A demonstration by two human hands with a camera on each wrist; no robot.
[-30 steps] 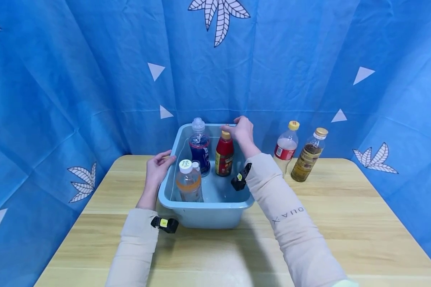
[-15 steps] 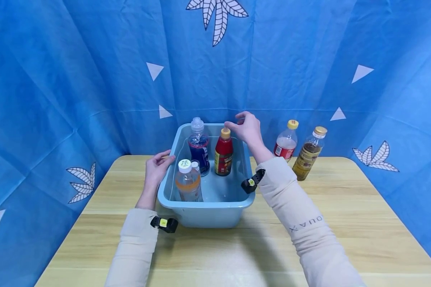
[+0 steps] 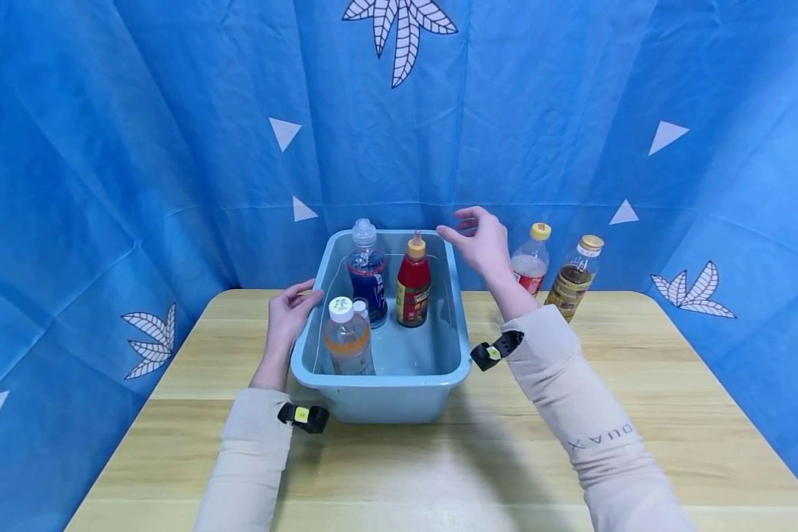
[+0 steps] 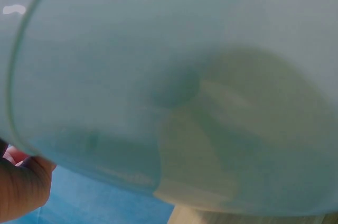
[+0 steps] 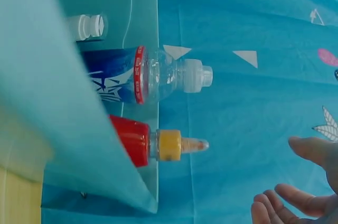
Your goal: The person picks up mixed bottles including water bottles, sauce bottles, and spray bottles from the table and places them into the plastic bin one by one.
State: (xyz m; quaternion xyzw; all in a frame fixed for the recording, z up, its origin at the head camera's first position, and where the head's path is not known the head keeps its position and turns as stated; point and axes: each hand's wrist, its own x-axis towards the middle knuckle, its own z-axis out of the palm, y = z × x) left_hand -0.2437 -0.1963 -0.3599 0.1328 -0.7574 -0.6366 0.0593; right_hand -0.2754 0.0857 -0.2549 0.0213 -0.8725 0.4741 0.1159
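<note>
My left hand (image 3: 287,314) holds the left rim of a light blue plastic basin (image 3: 386,399); in the left wrist view, the thumb (image 4: 24,189) lies at its edge. Standing in the basin are a red sauce bottle (image 3: 414,284) with a yellow nozzle cap, a blue-labelled bottle (image 3: 367,277), a clear bottle (image 3: 349,343) with an orange band and a small white-capped bottle (image 3: 362,309). My right hand (image 3: 484,240) hovers past the far right rim, fingers apart and holding nothing. In the right wrist view, a space separates it from the sauce bottle's nozzle (image 5: 195,145).
Right of the basin, a yellow-capped bottle (image 3: 530,262) with a red label, partly behind my right forearm, and a glass bottle of brownish liquid (image 3: 573,277) stand on the wooden table (image 3: 672,384). A blue curtain (image 3: 539,111) hangs behind the table.
My right hand has come off the top of the red sauce bottle and moved right, its fingers spreading. The sauce bottle stays upright in the basin. My left hand stays at the rim.
</note>
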